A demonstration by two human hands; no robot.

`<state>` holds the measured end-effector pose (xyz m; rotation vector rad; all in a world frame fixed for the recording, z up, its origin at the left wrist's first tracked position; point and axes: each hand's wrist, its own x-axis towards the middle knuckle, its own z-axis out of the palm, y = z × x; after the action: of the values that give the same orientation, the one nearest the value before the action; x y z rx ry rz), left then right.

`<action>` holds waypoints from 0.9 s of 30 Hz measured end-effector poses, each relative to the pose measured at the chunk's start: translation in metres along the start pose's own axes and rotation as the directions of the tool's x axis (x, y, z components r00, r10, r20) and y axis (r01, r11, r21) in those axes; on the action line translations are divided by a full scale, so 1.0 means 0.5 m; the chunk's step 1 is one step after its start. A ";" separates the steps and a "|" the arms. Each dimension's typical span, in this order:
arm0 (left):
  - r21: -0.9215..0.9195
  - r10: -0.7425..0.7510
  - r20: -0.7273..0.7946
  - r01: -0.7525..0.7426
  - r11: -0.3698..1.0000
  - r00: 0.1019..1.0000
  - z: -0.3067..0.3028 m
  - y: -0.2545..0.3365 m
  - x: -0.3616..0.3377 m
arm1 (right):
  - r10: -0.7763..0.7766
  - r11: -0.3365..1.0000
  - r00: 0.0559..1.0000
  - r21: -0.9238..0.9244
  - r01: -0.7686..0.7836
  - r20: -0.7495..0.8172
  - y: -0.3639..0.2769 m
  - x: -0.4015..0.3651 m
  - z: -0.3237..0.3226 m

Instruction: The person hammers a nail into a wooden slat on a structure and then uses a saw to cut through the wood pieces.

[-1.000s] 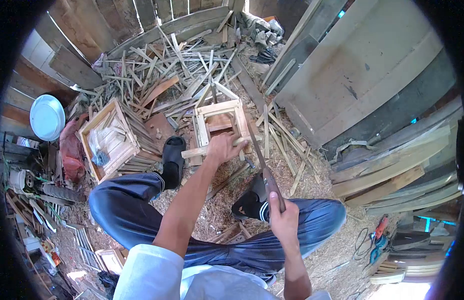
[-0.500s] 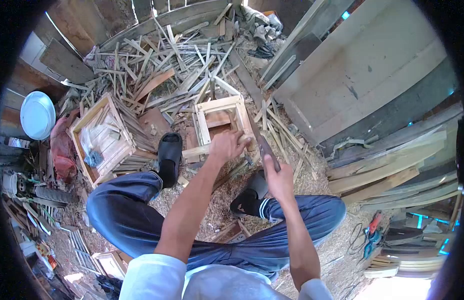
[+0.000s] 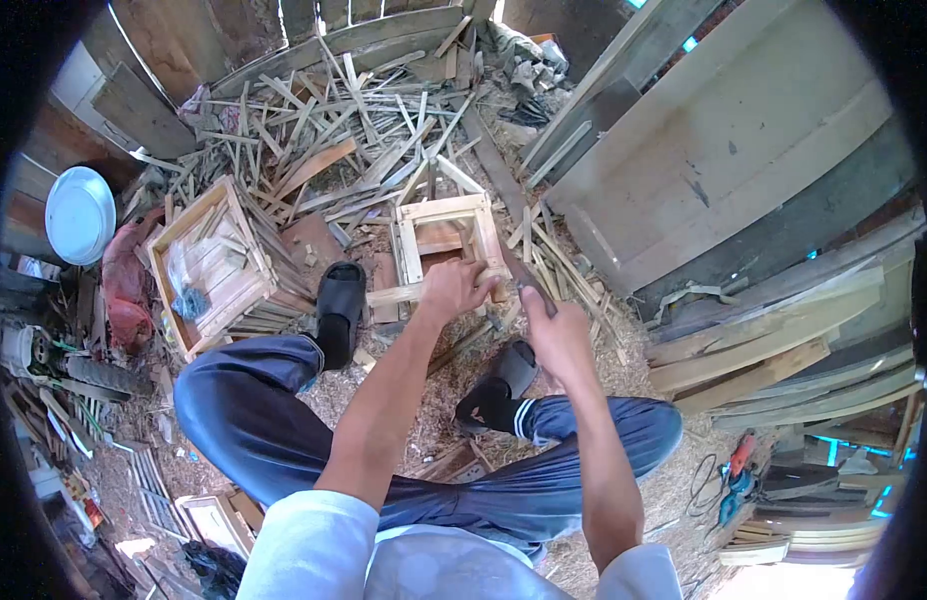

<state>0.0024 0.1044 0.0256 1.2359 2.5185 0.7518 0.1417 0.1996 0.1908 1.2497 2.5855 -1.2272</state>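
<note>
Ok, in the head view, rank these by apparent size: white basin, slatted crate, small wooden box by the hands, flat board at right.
1. Flat board
2. Slatted crate
3. Small wooden box, partly hidden by the fingers
4. White basin

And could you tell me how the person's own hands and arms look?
The left hand and right hand wear no gloves, and no watch or band shows at the wrists. The forearms are uncovered. The short sleeves are whitish, with no marking visible.
</note>
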 end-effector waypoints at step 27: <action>-0.023 -0.055 -0.004 0.055 0.998 0.998 0.000 0.002 0.050 | -0.079 0.997 0.983 -0.005 0.079 -0.168 0.110 -0.028 0.068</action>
<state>-0.0123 0.1247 0.0264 1.1542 2.5293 0.7686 0.1781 0.1885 0.1365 1.3172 2.7778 -1.1853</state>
